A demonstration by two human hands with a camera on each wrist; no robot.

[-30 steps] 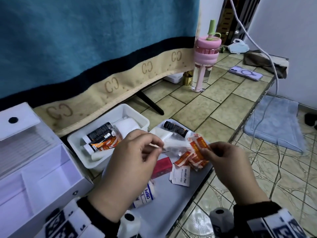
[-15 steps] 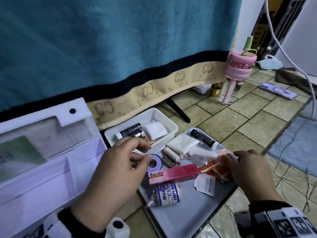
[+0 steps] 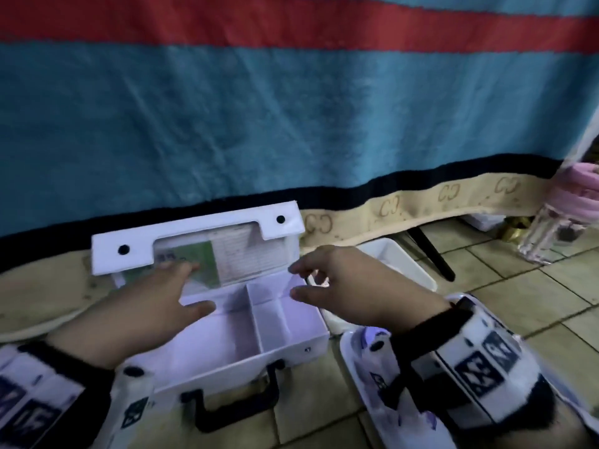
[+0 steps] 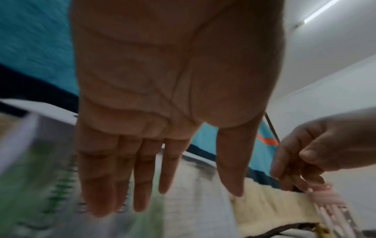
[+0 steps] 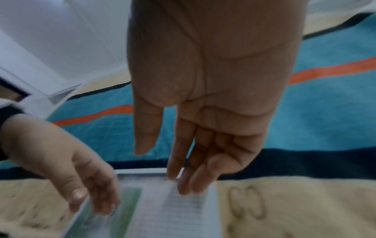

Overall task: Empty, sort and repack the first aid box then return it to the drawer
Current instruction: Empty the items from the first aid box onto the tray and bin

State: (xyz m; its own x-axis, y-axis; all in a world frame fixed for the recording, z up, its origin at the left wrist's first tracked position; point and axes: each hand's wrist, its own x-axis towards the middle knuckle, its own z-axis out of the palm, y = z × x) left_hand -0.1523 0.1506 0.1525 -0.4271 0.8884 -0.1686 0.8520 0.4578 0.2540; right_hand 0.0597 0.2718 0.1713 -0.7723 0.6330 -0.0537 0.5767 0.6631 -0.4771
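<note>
The first aid box (image 3: 227, 332) was smooth white plastic, its handle (image 3: 240, 396) black; the blanket (image 3: 291, 124) fuzzy cloth; the floor (image 3: 534, 293) glossy tile.

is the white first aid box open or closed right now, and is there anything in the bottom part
Open. The first aid box has its lid raised against the blanket, papers tucked inside it. The visible divided compartments look empty; the left hand hides part.
</note>
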